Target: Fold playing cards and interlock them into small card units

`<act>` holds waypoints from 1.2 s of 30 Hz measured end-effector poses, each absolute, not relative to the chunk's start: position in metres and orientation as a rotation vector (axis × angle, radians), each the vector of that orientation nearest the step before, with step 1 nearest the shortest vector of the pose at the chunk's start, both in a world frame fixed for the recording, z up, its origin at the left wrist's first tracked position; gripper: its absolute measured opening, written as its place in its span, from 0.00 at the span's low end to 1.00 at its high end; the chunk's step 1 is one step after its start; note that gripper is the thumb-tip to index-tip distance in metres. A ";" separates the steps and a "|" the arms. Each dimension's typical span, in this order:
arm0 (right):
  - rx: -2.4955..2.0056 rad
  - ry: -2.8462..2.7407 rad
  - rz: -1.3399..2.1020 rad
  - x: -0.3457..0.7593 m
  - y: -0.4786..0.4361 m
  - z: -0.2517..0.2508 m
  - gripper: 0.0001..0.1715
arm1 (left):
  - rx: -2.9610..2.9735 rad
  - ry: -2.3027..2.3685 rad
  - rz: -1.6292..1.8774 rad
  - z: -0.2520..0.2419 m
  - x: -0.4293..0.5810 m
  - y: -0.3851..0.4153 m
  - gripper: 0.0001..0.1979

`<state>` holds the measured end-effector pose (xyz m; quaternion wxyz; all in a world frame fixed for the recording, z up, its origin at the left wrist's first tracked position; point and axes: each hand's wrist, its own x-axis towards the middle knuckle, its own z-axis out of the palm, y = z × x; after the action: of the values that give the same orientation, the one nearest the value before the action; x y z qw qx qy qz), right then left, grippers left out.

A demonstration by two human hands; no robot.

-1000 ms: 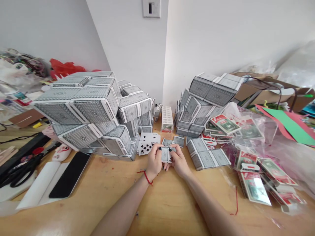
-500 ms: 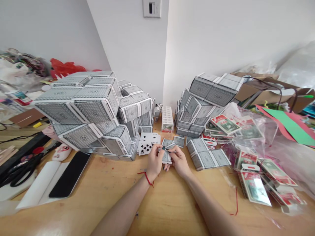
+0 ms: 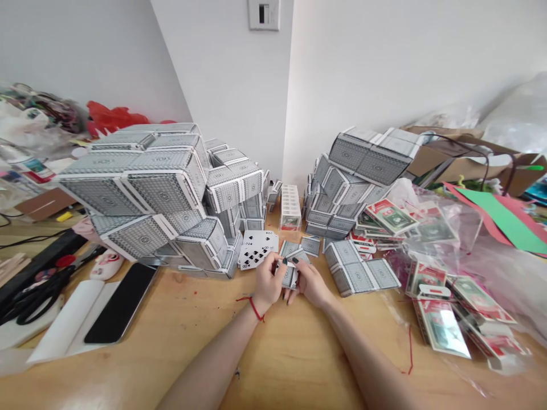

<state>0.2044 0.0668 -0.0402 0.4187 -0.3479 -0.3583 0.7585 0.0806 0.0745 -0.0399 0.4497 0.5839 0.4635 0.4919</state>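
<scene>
Between my hands, low over the wooden table, is a small piece of grey-backed playing cards [image 3: 290,277]. My left hand [image 3: 269,282] pinches its left side, thumb on top. My right hand [image 3: 311,283] grips the right side, its lower fingers curled underneath. How the cards are joined is too small to make out. Just beyond lie loose grey-backed cards [image 3: 310,246], and left of them a pile of face-up playing cards [image 3: 258,249], spades showing. To the right sits a block of folded cards [image 3: 355,267].
Large stacks of folded-card boxes rise at the left [image 3: 158,188] and right [image 3: 342,182]. A clear case of decks [image 3: 290,206] stands between them. Red-and-green card packs [image 3: 442,324] lie at right amid plastic wrap. A phone [image 3: 122,304] and black scissors [image 3: 47,290] lie at left.
My right thumb and fingers have shifted slightly over the top of the held cards. Both hands have dipped a little toward me; the surroundings are unchanged.
</scene>
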 end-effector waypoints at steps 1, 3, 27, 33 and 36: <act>-0.846 -0.921 1.947 0.206 0.067 -0.040 0.18 | 1.446 1.132 1.211 -0.040 0.080 0.074 0.07; -0.794 -0.958 2.001 0.209 0.067 -0.041 0.19 | 1.428 1.092 1.196 -0.038 0.078 0.074 0.07; -0.969 -1.057 1.607 0.205 0.066 -0.038 0.23 | 1.588 1.207 1.186 -0.038 0.081 0.079 0.13; -0.986 -1.066 1.607 0.205 0.065 -0.039 0.24 | 1.577 1.235 1.174 -0.038 0.082 0.079 0.13; -1.025 -1.084 1.584 0.206 0.065 -0.039 0.24 | 1.593 1.211 1.212 -0.038 0.082 0.079 0.13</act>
<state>0.2060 0.0652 -0.0389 0.4641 -0.4172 -0.4412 0.6449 0.0819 0.0793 -0.0382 0.3907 0.6268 0.4765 0.4769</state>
